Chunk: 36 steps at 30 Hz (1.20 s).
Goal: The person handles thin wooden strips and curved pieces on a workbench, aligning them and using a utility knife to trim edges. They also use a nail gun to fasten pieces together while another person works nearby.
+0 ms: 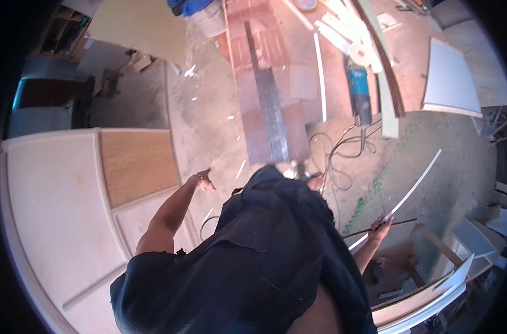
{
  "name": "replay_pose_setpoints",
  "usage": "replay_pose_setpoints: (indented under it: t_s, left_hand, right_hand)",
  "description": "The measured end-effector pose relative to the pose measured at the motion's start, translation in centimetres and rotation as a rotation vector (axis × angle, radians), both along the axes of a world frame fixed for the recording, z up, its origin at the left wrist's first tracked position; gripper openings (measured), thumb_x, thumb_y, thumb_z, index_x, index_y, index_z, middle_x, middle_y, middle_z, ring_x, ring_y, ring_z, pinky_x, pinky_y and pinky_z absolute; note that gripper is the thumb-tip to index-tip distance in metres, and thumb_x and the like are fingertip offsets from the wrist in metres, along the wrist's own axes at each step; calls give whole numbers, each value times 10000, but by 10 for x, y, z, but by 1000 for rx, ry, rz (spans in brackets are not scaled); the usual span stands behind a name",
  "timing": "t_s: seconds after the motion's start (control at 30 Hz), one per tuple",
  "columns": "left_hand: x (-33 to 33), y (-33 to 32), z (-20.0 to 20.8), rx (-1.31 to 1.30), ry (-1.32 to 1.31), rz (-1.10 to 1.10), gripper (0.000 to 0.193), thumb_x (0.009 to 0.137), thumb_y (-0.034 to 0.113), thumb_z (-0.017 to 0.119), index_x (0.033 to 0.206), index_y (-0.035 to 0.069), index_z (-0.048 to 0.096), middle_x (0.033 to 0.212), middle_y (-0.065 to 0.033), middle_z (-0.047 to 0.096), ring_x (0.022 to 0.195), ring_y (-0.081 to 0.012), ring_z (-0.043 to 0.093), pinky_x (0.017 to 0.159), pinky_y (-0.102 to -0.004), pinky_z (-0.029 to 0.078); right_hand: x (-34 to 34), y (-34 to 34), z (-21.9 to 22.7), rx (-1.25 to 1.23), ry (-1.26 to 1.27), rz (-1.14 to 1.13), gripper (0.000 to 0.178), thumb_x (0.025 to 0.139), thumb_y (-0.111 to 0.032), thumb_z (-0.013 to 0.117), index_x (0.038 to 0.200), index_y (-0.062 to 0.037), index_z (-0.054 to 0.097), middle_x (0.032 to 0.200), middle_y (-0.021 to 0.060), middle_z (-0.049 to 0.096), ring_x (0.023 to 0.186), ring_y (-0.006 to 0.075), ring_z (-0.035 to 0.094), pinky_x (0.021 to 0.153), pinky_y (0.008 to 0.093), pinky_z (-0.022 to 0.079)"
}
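Note:
My right hand (pixel 380 227) is closed around a long, thin white strip (pixel 414 181). One end of the strip rises away from the hand over the floor, and the other passes back behind it toward my side. My left hand (pixel 204 181) hangs off to the left with fingers apart and nothing in it. It is nearest to the edge of a large pale cabinet or framed panel (pixel 58 189) with a brown wooden section (pixel 136 164). Dark clothing (pixel 259 245) on my body covers the lower middle of the view.
Ahead stands a reddish-brown work surface (pixel 303 78) with a dark streak along it. A teal power tool (pixel 359 89), a pale roll (pixel 360 54) and white strips lie there. Cable (pixel 334 158) and green coiled hose (pixel 376 181) cross the floor. Another person (pixel 203 16) stands far ahead.

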<state>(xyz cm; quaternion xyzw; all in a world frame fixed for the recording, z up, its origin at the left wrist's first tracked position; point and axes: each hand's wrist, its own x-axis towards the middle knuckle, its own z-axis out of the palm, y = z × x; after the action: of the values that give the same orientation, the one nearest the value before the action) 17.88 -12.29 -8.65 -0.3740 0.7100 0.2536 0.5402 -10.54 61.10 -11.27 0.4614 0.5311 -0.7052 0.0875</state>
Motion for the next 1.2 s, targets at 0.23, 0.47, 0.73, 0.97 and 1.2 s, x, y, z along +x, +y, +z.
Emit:
replay_pose_setpoints:
  t_s: [0.23, 0.47, 0.73, 0.97, 1.2]
  left_hand:
    - [-239, -176, -19, -735, 1211, -5, 797, 797, 340, 801, 1409, -12, 430, 1211, -247, 624, 1265, -377, 532, 1052, -441, 451]
    - [-539, -210, 78, -323, 1203, 64, 340, 847, 231, 635, 1124, 42, 579, 1049, -217, 649, 1018, -356, 645, 852, -446, 506]
    - [-583, -265, 23, -344, 1413, -507, 333, 814, 102, 601, 1144, 59, 580, 1118, -211, 623, 1039, -392, 607, 908, -468, 493]
    - [-570, -236, 39, -550, 1154, -578, 419, 803, 97, 626, 1222, 115, 616, 1259, -154, 593, 1236, -380, 554, 1002, -494, 496]
    - [-577, -229, 47, -494, 1094, -548, 380, 776, 101, 654, 1155, 112, 637, 1208, -136, 624, 1219, -360, 573, 973, -491, 509]
  right_hand:
    - [49, -34, 44, 129, -110, -68, 478, 996, -594, 511, 968, -123, 591, 689, -17, 513, 443, 96, 394, 377, 237, 262]
    - [109, -102, 101, 339, -229, -136, 554, 988, -647, 475, 992, -112, 619, 667, -21, 498, 434, 98, 385, 377, 253, 259]
    - [185, -140, 113, 403, -355, -378, 815, 977, -742, 347, 1085, 9, 645, 582, -24, 416, 430, 86, 301, 385, 251, 212]
    - [197, -149, 109, 336, -399, -312, 760, 997, -716, 320, 992, -20, 626, 612, -12, 430, 447, 104, 338, 392, 256, 247]
    - [185, -147, 113, 378, -405, -306, 769, 988, -726, 325, 991, -17, 625, 612, -6, 444, 426, 110, 341, 381, 262, 236]
